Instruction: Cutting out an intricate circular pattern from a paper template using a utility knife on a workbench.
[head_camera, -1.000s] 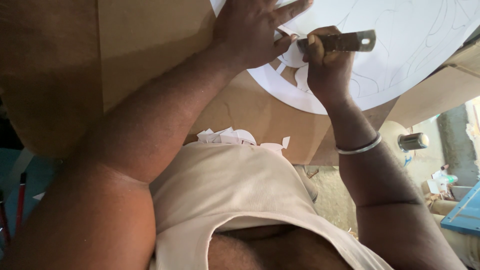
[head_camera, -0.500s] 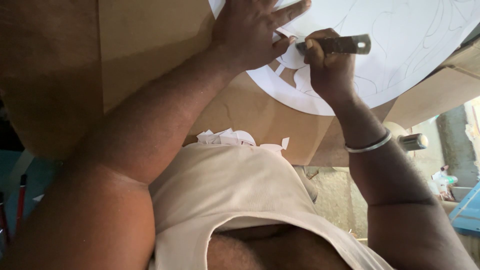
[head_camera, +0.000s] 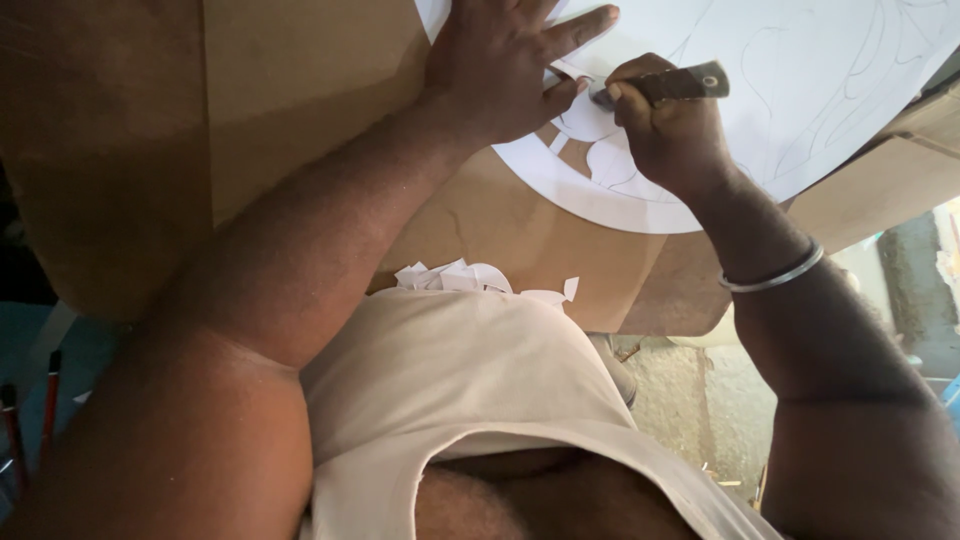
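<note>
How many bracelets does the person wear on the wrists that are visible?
1. A thin metal bangle sits on the right wrist, below the right hand. The left wrist is bare.

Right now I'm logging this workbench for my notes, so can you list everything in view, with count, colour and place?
Round white paper sheet with pencilled line drawing and cut-out gaps: one, white, top right, lying on the board.
Flat brown cardboard board: one, brown, under the sheet, filling the upper left.
Dark-handled cutting knife: one, dark brown with a metal end, in the right hand, tip on the sheet.
Small white paper scraps: a small heap, white, at the board's near edge by the shirt.
Thin silver metal bangle: one, silver, on the right wrist.
Sleeveless white cloth shirt: one, off-white, bottom centre.
Left hand: one, spread flat on the sheet.
Right hand: one, closed round the knife.
</note>
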